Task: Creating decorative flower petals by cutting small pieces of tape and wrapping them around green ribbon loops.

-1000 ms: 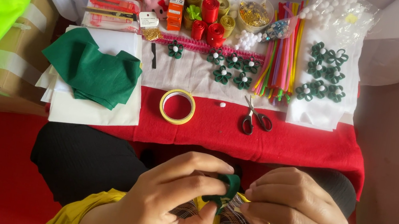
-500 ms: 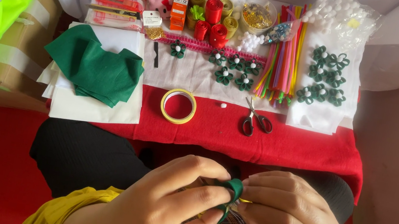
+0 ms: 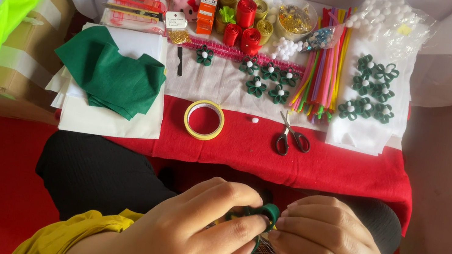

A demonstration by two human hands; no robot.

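Both hands are together low in the view, over the person's lap, on the near side of the red-covered desk (image 3: 319,162). The left hand (image 3: 191,235) and the right hand (image 3: 327,253) each pinch a small green felt piece (image 3: 266,213) between fingertips; the piece sits between the two hands, touching both, curled into a loop.

Taking the yellow tape roll (image 3: 204,119) on the desk as reference: black-handled scissors (image 3: 291,137) lie to its right, well apart. Folded green felt (image 3: 114,76) on white sheets lies to its left. Beyond it, finished green felt flowers (image 3: 265,78) rest on white cloth, with coloured sticks (image 3: 323,73) further right and red ribbon rolls (image 3: 244,22) at the far edge.
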